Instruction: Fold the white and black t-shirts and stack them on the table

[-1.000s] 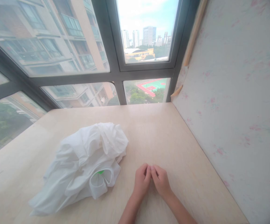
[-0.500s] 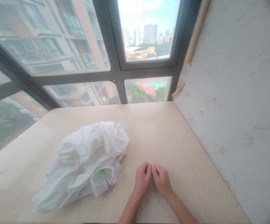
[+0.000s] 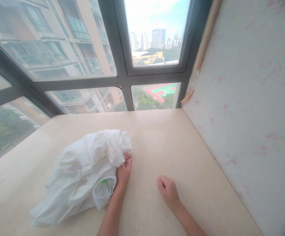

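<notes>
A crumpled white shirt (image 3: 83,170) lies in a heap on the pale sill, its round neckband facing me with a bit of green inside. At the heap's right edge, my left hand (image 3: 124,168) has its fingers curled into the fabric, with a fold covering part of them. The thumb shows on the outer side. Apart from the shirt, further right, my right hand (image 3: 168,192) rests over the sill in a loose fist with nothing visible in it.
The pale sill (image 3: 157,131) runs back to dark-framed windows (image 3: 154,78). A flower-patterned wall (image 3: 250,114) bounds it on the right, with a peeling strip (image 3: 188,98) at the corner. Buildings and trees show outside.
My hands were together at the fingertips and have parted. My left hand moved left to the shirt's right edge, which has shifted slightly left. My right hand stayed nearly in place.
</notes>
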`<state>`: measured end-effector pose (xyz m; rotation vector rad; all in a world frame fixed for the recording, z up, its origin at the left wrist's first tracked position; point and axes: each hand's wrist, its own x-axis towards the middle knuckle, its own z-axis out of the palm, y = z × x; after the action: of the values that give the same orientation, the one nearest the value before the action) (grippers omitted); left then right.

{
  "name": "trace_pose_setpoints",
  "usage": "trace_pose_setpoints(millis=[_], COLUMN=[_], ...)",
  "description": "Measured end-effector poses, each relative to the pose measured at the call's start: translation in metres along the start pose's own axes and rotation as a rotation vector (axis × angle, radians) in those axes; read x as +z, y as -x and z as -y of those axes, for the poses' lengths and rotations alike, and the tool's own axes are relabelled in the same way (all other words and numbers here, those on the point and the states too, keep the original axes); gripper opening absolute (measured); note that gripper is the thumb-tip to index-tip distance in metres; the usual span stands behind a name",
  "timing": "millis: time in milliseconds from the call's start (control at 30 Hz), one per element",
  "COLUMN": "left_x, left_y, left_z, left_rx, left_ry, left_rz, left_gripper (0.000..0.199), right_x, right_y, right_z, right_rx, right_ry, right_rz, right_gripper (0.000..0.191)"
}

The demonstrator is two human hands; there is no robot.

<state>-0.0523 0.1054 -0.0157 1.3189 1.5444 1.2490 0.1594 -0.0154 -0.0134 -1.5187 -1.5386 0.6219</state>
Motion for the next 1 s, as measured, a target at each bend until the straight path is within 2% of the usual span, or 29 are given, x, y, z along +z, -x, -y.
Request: trace_pose_setpoints(millis=[367,667,833,1000], left_x=[-0.01,-0.014,-0.007,0.017], left_y=[-0.019,-0.023,0.0,0.055], left_z=[0.004,-0.004,-0.016,-0.029], left_rx=[0.011,0.105,0.188,0.252], left_ry=[-0.053,-0.227,-0.359,-0.42], left_rz=[-0.038,-0.028,0.044,0.147], left_gripper=[0.04,0.026,0.02,0.02], right_x=[0.003,0.003,0.005,0.004], right_y=[0.001,0.0,-0.001,0.0], right_z=[-0.003,-0.001,-0.002,-0.001], right_rx=[-0.021,-0.027,-0.034,-0.045], right_ry=[0.02,0.03,0.048,0.06], right_rz=[-0.012,-0.012,-0.023,-0.021], right_gripper=[0.037,0.037,0.038,0.038])
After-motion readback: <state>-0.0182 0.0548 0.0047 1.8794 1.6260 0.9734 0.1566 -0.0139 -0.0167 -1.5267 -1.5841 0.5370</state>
